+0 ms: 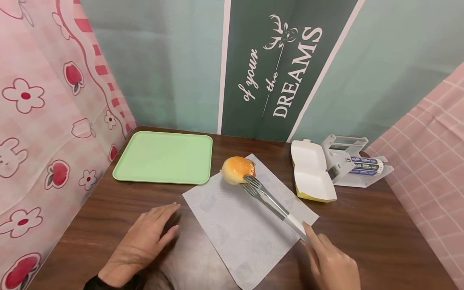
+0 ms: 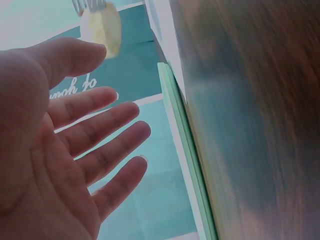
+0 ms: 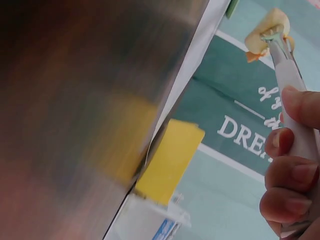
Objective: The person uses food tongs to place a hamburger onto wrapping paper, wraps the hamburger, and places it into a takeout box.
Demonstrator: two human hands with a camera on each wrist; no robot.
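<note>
My right hand [image 1: 331,259] grips a pair of metal tongs [image 1: 270,201] by the pale handle. Between the tips of the tongs is a round bun [image 1: 233,171] with a glossy orange-brown top. In both wrist views, the bun [image 3: 270,31] is held up off the table; some orange filling shows at its side. Beneath it a sheet of white paper [image 1: 250,237] lies at an angle on the table. Left of the paper, my left hand [image 1: 143,233] is palm down with nothing in it. Its fingers [image 2: 102,155] are spread and nearly straight.
A light green tray [image 1: 164,157] lies at the back left of the brown wooden table [image 1: 377,241]. At the back right stands an unfolded white and yellow box [image 1: 313,181], beside a clear plastic holder [image 1: 344,161] with a blue-labelled roll [image 1: 366,166]. Curtains surround the table's back and sides.
</note>
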